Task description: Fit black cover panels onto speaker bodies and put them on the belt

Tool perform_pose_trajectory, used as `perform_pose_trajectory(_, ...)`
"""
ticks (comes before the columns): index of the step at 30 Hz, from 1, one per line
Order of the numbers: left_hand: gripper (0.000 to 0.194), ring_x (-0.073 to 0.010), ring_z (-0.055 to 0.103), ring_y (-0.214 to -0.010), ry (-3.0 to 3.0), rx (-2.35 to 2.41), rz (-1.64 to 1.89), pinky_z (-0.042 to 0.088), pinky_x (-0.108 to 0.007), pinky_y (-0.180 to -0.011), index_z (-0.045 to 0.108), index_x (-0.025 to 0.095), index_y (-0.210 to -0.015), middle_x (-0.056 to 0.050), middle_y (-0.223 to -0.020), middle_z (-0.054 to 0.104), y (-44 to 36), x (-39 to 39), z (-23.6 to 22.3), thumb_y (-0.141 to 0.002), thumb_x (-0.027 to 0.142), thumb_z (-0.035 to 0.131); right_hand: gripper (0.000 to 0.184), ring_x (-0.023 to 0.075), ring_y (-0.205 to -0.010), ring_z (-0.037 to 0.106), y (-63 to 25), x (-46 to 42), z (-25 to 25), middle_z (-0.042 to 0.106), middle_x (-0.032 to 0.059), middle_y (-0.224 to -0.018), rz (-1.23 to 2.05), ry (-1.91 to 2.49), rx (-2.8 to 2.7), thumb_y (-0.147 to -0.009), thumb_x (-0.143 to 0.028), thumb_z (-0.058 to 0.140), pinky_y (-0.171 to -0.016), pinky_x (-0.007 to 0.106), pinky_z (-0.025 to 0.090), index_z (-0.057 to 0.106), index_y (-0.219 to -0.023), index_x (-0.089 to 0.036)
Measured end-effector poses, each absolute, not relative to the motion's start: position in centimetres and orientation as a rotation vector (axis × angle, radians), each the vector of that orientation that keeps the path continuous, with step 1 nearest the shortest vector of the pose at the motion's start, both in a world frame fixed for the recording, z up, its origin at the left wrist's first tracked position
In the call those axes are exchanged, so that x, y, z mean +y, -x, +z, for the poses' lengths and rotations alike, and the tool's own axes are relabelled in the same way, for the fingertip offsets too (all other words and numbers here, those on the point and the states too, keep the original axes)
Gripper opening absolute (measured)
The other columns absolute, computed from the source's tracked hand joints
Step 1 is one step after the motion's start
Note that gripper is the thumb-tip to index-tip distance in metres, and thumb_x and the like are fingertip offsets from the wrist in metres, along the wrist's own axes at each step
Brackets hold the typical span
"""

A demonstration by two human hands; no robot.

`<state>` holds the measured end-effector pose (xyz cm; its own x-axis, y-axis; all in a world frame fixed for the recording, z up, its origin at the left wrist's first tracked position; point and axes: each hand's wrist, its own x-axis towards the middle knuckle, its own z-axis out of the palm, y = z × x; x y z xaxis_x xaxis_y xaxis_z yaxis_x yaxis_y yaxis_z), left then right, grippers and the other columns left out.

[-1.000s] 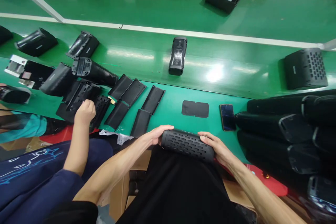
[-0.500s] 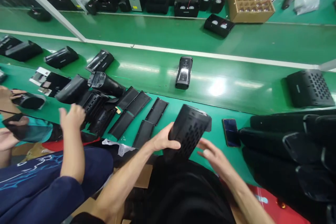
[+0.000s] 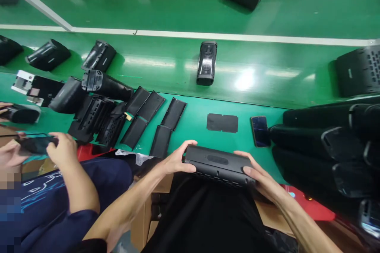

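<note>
Half a second ago the black speaker housing (image 3: 218,165) stood tipped up on end in the left hand alone, with the right hand open and off it; now it lies level across the person's lap at the near edge of the table (image 3: 196,120), its smooth side with an oval recess turned up and the perforated grille facing down and toward the body. Both hands grip it by its ends: the left hand (image 3: 176,158) curls around the left end, thumb over the top edge and fingers wrapped beneath, while the right hand (image 3: 258,174) cups the right end with its thumb along the upper face and its fingers under the far corner. Neither is fully closed; each is bent just enough to clamp the housing between them. Beyond the housing, a flat black pad (image 3: 222,123) and a phone (image 3: 260,131) lie on the table, well apart from the hands. Long black panels (image 3: 154,120) fan out to the left, near a heap of dark shells. One speaker (image 3: 206,62) stands on the conveyor belt (image 3: 267,75). At the left, a co-worker's hand (image 3: 62,150) holds a dark part.
</note>
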<state>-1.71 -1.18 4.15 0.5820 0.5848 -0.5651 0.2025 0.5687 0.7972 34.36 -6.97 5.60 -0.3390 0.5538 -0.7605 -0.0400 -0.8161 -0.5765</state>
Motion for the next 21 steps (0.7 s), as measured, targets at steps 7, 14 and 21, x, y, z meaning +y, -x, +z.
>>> perform_pose_trajectory(7, 0.088, -0.0269, 0.054, -0.107, -0.947, 0.965, 0.405, 0.043, -0.037, -0.092, 0.041, 0.027, -0.143, -0.006, -0.126, 0.055, 1.0, -3.0, 4.9, -0.070, 0.055, 0.082, 0.093, 0.0388, -0.146, 0.041, -33.5, -8.0, 7.4, 0.040, 0.0112, -0.162, 1.796, 1.687, -1.150, -0.082, -0.064, 0.076, -0.118, 0.051, 0.034, 0.032, -0.159, -0.036)
perform_pose_trajectory(14, 0.085, -0.0260, 0.055, -0.100, -0.857, 1.003, 0.425, 0.044, -0.037, -0.087, 0.045, 0.025, -0.140, -0.005, -0.116, 0.057, 0.2, -3.6, 5.4, -0.068, 0.053, 0.082, 0.084, 0.0360, -0.124, 0.055, -32.6, -9.4, 7.1, 0.051, 0.0098, -0.145, 1.767, 1.724, -0.912, -0.078, -0.064, 0.076, -0.103, 0.046, 0.046, 0.043, -0.148, -0.034)
perform_pose_trajectory(21, 0.105, -0.0382, 0.043, -0.138, -0.932, 0.970, 0.469, 0.033, -0.049, -0.115, 0.032, 0.028, -0.156, -0.013, -0.155, 0.042, 0.5, -4.4, 5.9, -0.070, 0.058, 0.083, 0.087, 0.0419, -0.135, 0.049, -34.0, -9.1, 8.4, 0.044, 0.0080, -0.159, 1.924, 1.702, -0.957, -0.074, -0.062, 0.082, -0.102, 0.045, 0.049, 0.044, -0.149, -0.039)
